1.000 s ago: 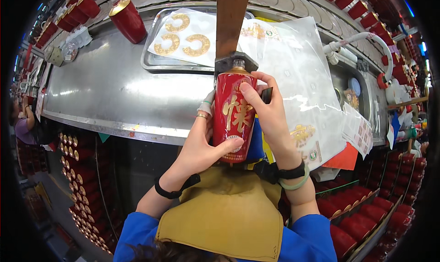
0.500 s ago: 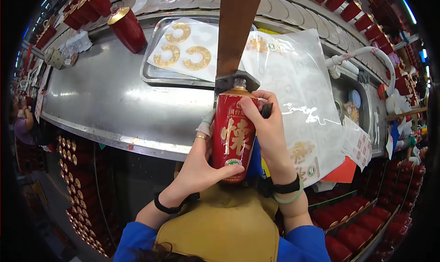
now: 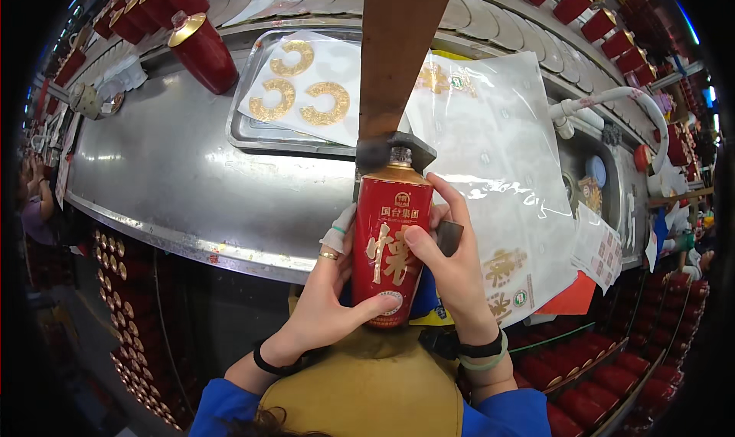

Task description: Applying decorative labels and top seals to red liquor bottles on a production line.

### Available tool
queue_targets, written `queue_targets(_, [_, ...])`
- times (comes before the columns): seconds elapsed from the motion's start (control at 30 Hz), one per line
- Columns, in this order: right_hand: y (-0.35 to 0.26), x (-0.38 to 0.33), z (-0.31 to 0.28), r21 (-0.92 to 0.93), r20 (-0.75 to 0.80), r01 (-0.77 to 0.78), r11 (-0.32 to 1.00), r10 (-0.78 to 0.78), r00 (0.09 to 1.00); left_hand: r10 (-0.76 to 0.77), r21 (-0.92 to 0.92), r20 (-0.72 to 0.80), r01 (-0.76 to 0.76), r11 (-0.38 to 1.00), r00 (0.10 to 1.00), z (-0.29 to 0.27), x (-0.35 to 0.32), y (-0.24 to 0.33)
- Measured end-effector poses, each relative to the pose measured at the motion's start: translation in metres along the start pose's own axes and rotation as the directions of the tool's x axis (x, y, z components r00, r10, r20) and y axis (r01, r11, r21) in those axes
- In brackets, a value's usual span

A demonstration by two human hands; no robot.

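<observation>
The steel tabletop stretches across in front of you, its front edge curving past your forearms. On its right half lies a large clear plastic sheet with gold printed marks near its lower end. To the left of that sits a shallow metal tray carrying a white sheet with three gold C-shaped labels. A brown wooden post comes down from the top edge to a dark fixture that meets the neck of your bottle. Further back, a red cylinder with a gold lid stands beside the tray, and rows of similar red containers line the far edge and the crates lower right.

You hold the red bottle upright over the near edge of the tabletop, above your yellow apron. Your left hand grips its left side with the thumb curled under the base. Your right hand clasps the right side, thumb pressed on the gold lettering on the front.
</observation>
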State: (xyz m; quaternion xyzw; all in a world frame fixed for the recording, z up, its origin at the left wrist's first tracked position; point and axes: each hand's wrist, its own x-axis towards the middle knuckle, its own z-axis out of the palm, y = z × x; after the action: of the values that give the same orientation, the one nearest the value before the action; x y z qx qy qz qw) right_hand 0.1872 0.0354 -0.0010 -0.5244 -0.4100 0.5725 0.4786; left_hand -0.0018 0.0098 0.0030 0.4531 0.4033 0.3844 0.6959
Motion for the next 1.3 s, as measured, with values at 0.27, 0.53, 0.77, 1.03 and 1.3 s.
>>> queue_targets(0.27, [-0.0041,-0.0013,0.0009,-0.077,-0.015,0.017,0.997,-0.018,1.0,-0.005,-0.013,-0.005,0.005,1.0,1.0,-0.0008,0.0032,-0.0028])
queue_targets(0.53, [-0.0057,-0.0013,0.0021,-0.067,-0.022,0.017,0.998,-0.018,1.0,-0.019,-0.04,-0.009,0.019,0.999,1.0,0.0,0.0036,-0.001])
queue_targets(0.77, [-0.0057,-0.0017,0.0024,-0.08,-0.029,0.005,0.997,-0.008,1.0,0.011,-0.039,0.01,-0.01,0.999,1.0,0.0003,0.0048,-0.0012])
queue_targets(1.03, [-0.0046,-0.0006,0.0034,-0.089,-0.037,0.025,0.996,-0.028,0.999,0.018,-0.032,0.01,-0.017,0.999,1.0,0.001,0.0051,-0.0017])
queue_targets(1.3, [-0.0043,-0.001,0.0039,-0.111,-0.048,0.032,0.993,-0.038,0.998,0.023,-0.047,-0.001,-0.023,0.999,1.0,-0.0001,0.0047,-0.0044])
